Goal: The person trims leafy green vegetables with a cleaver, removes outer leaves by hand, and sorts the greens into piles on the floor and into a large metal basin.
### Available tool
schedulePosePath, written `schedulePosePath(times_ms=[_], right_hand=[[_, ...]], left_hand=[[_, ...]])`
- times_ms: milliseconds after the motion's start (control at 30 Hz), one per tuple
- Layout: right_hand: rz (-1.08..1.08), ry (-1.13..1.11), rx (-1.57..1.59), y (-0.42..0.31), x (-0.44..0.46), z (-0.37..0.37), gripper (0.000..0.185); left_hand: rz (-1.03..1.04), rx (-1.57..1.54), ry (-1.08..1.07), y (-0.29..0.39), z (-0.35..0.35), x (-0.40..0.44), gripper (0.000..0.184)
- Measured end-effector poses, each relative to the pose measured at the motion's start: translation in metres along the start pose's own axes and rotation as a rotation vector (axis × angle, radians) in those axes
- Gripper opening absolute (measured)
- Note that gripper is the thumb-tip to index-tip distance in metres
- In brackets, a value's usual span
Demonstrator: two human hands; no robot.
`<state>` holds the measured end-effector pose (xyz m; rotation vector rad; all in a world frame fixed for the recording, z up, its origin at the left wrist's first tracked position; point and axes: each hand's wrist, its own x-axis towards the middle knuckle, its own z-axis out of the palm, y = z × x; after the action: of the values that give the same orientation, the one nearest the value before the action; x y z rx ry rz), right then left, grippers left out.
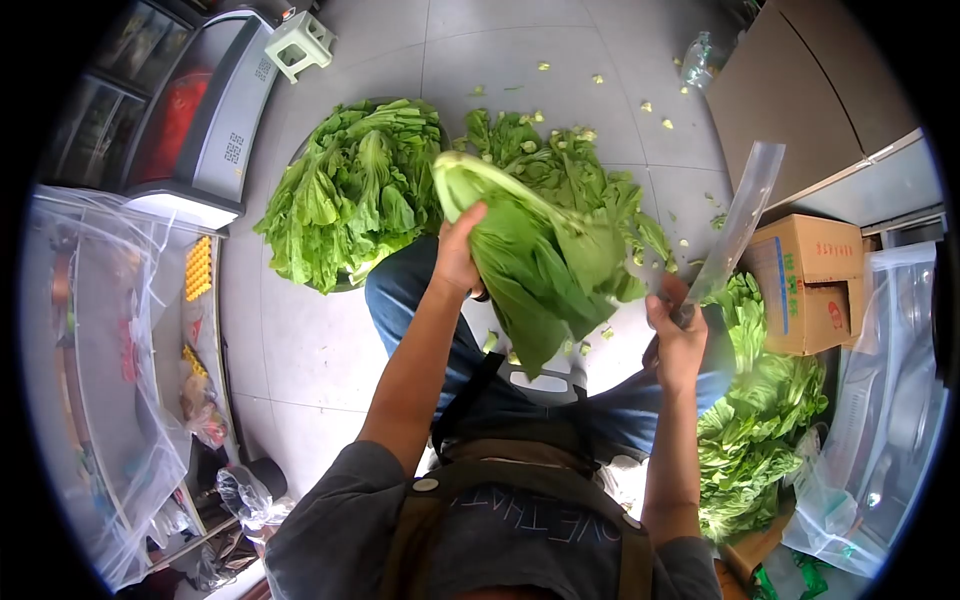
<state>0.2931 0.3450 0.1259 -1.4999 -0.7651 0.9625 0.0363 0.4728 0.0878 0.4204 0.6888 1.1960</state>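
Two hands loaded: leafy head in one, likely a knife in the other; main risk is a cut.

Left hand [460, 252] is wrapped round the leafy head [540, 250] close to its pale stem end; right hand [677, 330] grips the handle of the long knife [737, 220], blade pointing up and away. If the blade swings across, left fingers look exposed, since they sit right by the stem. Second risk: one-handed hold, leaves hanging unsupported, so the head could twist or slip, or outer leaves tear. Position: head runs from just beyond the left hand, across to its right and down over the gap between the knees; loose leaf edges end near the right hand, apparently not touching. Full left finger placement hidden behind the leaves, can't tell.
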Motion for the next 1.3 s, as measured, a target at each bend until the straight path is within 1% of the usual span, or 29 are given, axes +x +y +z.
schedulePosePath(times_ms=[67, 100, 133, 167, 200, 233, 267, 333, 367, 467, 500, 600, 633, 700, 733, 767, 800, 867, 900, 933, 1000, 1033, 1133, 1167, 1200, 1233, 1300], right_hand=[[-0.068, -0.050, 0.047, -0.016, 0.002, 0.019, 0.033], [-0.070, -0.075, 0.038, -0.020, 0.004, 0.028, 0.032], [-0.073, -0.099, 0.029, -0.022, 0.006, 0.038, 0.032], [-0.183, -0.086, 0.015, -0.019, 0.010, 0.050, 0.032], [-0.212, -0.076, -0.045, -0.018, 0.014, 0.058, 0.031], [-0.245, -0.087, -0.049, -0.020, 0.016, 0.067, 0.029], [-0.279, -0.099, -0.054, -0.022, 0.019, 0.073, 0.028], [-0.319, -0.029, -0.238, -0.019, 0.026, 0.074, 0.027], [-0.337, 0.007, -0.332, -0.017, 0.027, 0.073, 0.028], [-0.310, -0.063, -0.377, -0.020, 0.028, 0.065, 0.031], [-0.319, -0.085, -0.432, -0.024, 0.027, 0.062, 0.031], [-0.260, -0.168, -0.508, -0.028, 0.030, 0.053, 0.031], [-0.267, -0.208, -0.434, -0.030, 0.030, 0.051, 0.029], [-0.216, -0.317, -0.400, -0.028, 0.033, 0.039, 0.027], [-0.191, -0.373, -0.383, -0.027, 0.035, 0.034, 0.027], [-0.097, -0.471, -0.226, -0.030, 0.035, 0.030, 0.025], [-0.051, -0.508, -0.170, -0.035, 0.035, 0.027, 0.023], [0.039, -0.578, -0.058, -0.041, 0.036, 0.021, 0.022], [-0.002, -0.569, -0.063, -0.036, 0.042, 0.014, 0.024], [-0.034, -0.511, -0.058, -0.032, 0.048, 0.010, 0.027], [-0.114, -0.312, -0.250, -0.044, 0.053, 0.013, 0.026], [-0.160, -0.282, -0.226, -0.054, 0.051, 0.018, 0.033], [-0.345, -0.203, -0.185, -0.062, 0.050, 0.031, 0.036], [-0.212, -0.248, -0.204, -0.062, 0.046, 0.032, 0.039], [-0.185, -0.294, -0.140, -0.057, 0.044, 0.036, 0.040], [-0.097, -0.394, -0.080, -0.058, 0.038, 0.039, 0.042], [0.036, -0.567, 0.129, -0.054, 0.020, 0.051, 0.045]], left_hand=[[0.022, 0.290, 0.023, 0.003, 0.026, -0.012, 0.037], [0.092, 0.517, 0.040, -0.003, 0.027, -0.010, 0.040], [0.162, 0.585, -0.064, -0.010, 0.032, -0.011, 0.046], [0.179, 0.693, -0.075, -0.020, 0.030, -0.010, 0.051], [0.195, 0.802, -0.086, -0.028, 0.031, -0.010, 0.056], [0.155, 0.906, -0.045, -0.034, 0.033, -0.013, 0.068], [0.150, 1.001, -0.060, -0.032, 0.041, -0.019, 0.070], [0.138, 1.188, -0.091, -0.029, 0.055, -0.030, 0.075], [0.151, 1.207, -0.129, -0.028, 0.055, -0.032, 0.076], [0.124, 1.327, -0.237, -0.019, 0.061, -0.040, 0.073], [0.136, 1.382, -0.244, -0.021, 0.057, -0.040, 0.075], [0.049, 1.485, -0.332, -0.010, 0.057, -0.039, 0.072], [0.001, 1.461, -0.374, -0.004, 0.057, -0.039, 0.073], [-0.098, 1.410, -0.452, 0.007, 0.056, -0.039, 0.074], [-0.106, 1.395, -0.526, 0.011, 0.050, -0.036, 0.076], [-0.114, 1.378, -0.599, 0.012, 0.041, -0.032, 0.077], [-0.123, 1.360, -0.672, 0.012, 0.031, -0.030, 0.079], [-0.251, 1.001, -0.690, 0.011, 0.013, -0.029, 0.081], [-0.309, 0.821, -0.692, 0.008, 0.002, -0.028, 0.082], [-0.352, 0.631, -0.639, 0.006, -0.013, -0.025, 0.083], [-0.426, 0.256, -0.522, -0.003, -0.055, -0.015, 0.086], [-0.404, 0.110, -0.490, -0.007, -0.065, -0.014, 0.083], [-0.218, -0.241, -0.493, -0.012, -0.054, -0.018, 0.076], [-0.142, -0.320, -0.515, -0.014, -0.044, -0.020, 0.074], [-0.070, -0.384, -0.545, -0.018, -0.033, -0.022, 0.072], [-0.008, -0.419, -0.566, -0.021, -0.023, -0.022, 0.070], [0.062, -0.426, -0.566, -0.023, 0.005, -0.026, 0.068]])
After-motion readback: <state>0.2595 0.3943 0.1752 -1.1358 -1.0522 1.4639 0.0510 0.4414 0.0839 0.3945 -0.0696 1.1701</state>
